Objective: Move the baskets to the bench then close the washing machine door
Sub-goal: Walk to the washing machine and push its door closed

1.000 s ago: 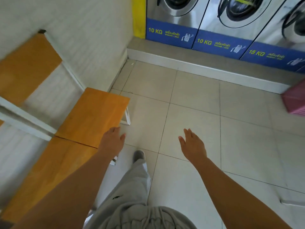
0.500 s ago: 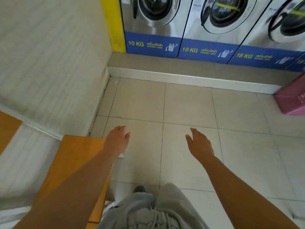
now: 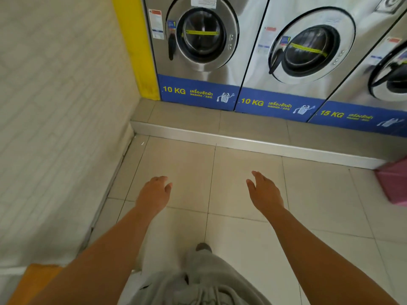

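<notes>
My left hand (image 3: 154, 193) and my right hand (image 3: 265, 192) hang empty over the tiled floor, fingers loosely apart. A pink basket (image 3: 394, 183) stands on the floor at the right edge, partly cut off by the frame. A corner of the orange wooden bench (image 3: 33, 280) shows at the bottom left, behind my left arm. Three steel front-load washing machines line the far wall: the left one (image 3: 198, 40) with its round door flush, the middle one (image 3: 306, 49) and the right one (image 3: 389, 78) with doors that look slightly ajar.
A raised tiled step with a metal edge (image 3: 242, 139) runs in front of the machines. A white brick wall (image 3: 55, 106) closes the left side, with a yellow strip (image 3: 136, 47) at its corner. My grey-trousered leg and shoe (image 3: 203, 247) are below.
The view has turned right and tilted up: the bench has slid almost out of frame, the machines fill more of the top. Both hands stay empty in front of me.
</notes>
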Demonstrator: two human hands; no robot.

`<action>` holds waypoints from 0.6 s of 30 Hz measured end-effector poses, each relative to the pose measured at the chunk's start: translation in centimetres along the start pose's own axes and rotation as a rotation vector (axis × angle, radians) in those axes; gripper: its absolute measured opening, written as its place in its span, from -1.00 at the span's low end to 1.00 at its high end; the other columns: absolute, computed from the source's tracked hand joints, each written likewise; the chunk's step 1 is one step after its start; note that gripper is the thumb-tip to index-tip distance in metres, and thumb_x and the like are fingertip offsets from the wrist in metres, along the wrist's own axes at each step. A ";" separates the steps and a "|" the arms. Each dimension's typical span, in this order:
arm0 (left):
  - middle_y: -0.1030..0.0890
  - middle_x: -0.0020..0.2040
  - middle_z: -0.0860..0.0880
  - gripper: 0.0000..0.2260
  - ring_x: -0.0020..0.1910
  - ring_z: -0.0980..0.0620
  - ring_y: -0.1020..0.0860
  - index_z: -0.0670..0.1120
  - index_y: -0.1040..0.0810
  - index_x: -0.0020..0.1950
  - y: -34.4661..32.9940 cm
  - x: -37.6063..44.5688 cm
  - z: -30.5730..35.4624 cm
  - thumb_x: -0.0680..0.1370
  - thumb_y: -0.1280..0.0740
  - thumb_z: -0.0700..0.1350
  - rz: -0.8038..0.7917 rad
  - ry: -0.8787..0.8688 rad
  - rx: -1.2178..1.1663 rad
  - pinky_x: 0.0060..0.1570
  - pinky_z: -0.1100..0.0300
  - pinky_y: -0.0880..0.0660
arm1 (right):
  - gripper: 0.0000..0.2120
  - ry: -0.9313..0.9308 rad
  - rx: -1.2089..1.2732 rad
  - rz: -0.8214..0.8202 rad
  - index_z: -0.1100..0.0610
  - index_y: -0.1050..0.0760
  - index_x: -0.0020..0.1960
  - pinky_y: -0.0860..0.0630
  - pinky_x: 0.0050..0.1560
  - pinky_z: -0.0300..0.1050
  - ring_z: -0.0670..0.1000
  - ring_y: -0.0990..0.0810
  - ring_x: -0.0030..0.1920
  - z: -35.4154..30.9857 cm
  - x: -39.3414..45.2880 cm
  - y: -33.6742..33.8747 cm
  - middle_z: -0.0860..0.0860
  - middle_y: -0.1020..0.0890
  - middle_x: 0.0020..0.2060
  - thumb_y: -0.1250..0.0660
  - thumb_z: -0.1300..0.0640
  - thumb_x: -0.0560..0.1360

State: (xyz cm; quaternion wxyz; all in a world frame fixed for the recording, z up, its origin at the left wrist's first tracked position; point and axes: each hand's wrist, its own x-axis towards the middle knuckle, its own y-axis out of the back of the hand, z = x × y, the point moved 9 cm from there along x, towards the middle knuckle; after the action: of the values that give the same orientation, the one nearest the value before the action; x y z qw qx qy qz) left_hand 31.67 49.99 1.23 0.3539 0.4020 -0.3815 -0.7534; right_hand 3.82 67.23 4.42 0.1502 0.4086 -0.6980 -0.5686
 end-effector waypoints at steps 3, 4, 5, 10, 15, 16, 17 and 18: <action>-0.45 0.36 -0.13 -0.60 0.31 -0.13 -0.45 -0.10 -0.37 0.43 1.4 5.4 4.2 0.64 -0.11 0.02 0.012 -0.031 -0.009 0.28 0.00 -0.38 | -0.54 -0.005 0.012 0.014 0.11 -0.24 0.49 -0.34 0.38 0.05 0.12 -0.38 0.41 0.3 6.0 2.6 0.08 -0.39 0.44 -0.04 -0.05 0.64; -0.45 0.36 -0.14 -0.60 0.30 -0.14 -0.45 -0.10 -0.37 0.43 1.7 7.0 5.5 0.63 -0.12 0.02 0.014 -0.042 -0.009 0.27 0.00 -0.39 | -0.53 -0.009 0.014 0.014 0.11 -0.23 0.49 -0.33 0.38 0.05 0.12 -0.37 0.42 0.5 7.7 3.2 0.08 -0.38 0.44 -0.04 -0.05 0.64; -0.46 0.35 -0.14 -0.60 0.30 -0.14 -0.45 -0.10 -0.38 0.43 1.9 8.8 6.7 0.63 -0.12 0.02 0.017 -0.053 -0.010 0.27 -0.01 -0.40 | -0.53 -0.011 0.014 0.016 0.10 -0.22 0.50 -0.33 0.38 0.05 0.12 -0.37 0.42 0.7 9.4 3.6 0.08 -0.38 0.45 -0.04 -0.05 0.64; -0.47 0.35 -0.14 -0.60 0.31 -0.15 -0.45 -0.10 -0.37 0.43 2.9 18.9 13.0 0.63 -0.13 0.02 0.015 -0.113 0.018 0.28 -0.02 -0.39 | -0.52 -0.067 0.066 0.053 0.10 -0.21 0.50 -0.32 0.37 0.04 0.12 -0.37 0.42 2.2 18.4 6.3 0.08 -0.38 0.44 -0.06 -0.05 0.64; -0.51 0.33 -0.12 -0.62 0.30 -0.11 -0.47 -0.11 -0.42 0.40 4.4 30.3 20.7 0.62 -0.17 -0.01 0.022 -0.231 0.009 0.29 0.03 -0.39 | -0.55 -0.139 0.093 0.133 0.13 -0.26 0.46 -0.34 0.30 0.02 0.16 -0.42 0.36 4.0 28.4 9.9 0.13 -0.46 0.36 -0.10 -0.01 0.63; -0.52 0.31 -0.12 -0.64 0.28 -0.12 -0.48 -0.11 -0.45 0.37 4.9 32.6 22.3 0.62 -0.18 -0.02 0.018 -0.249 0.006 0.27 0.02 -0.40 | -0.56 -0.165 0.102 0.138 0.13 -0.27 0.46 -0.34 0.30 0.02 0.17 -0.42 0.35 4.4 30.4 10.8 0.13 -0.46 0.36 -0.11 -0.01 0.63; -0.52 0.30 -0.14 -0.66 0.27 -0.14 -0.48 -0.12 -0.47 0.35 5.3 34.8 24.0 0.61 -0.19 -0.03 0.002 -0.263 0.016 0.26 0.01 -0.40 | -0.56 -0.186 0.104 0.140 0.14 -0.28 0.46 -0.34 0.30 0.02 0.17 -0.42 0.36 4.7 32.3 11.6 0.13 -0.46 0.37 -0.11 -0.01 0.63; -0.53 0.28 -0.16 -0.67 0.26 -0.16 -0.48 -0.14 -0.48 0.32 5.7 36.8 25.7 0.60 -0.19 -0.04 -0.009 -0.283 0.029 0.24 0.01 -0.41 | -0.56 -0.202 0.105 0.149 0.14 -0.28 0.46 -0.34 0.30 0.03 0.18 -0.41 0.36 5.0 34.2 12.4 0.14 -0.45 0.37 -0.11 -0.01 0.63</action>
State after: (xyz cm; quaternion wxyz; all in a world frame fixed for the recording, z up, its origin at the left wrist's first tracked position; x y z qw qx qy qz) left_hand -5.23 23.87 3.68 0.2874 0.2986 -0.4367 -0.7984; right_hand -25.77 45.49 5.54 0.0992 0.3037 -0.7667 -0.5568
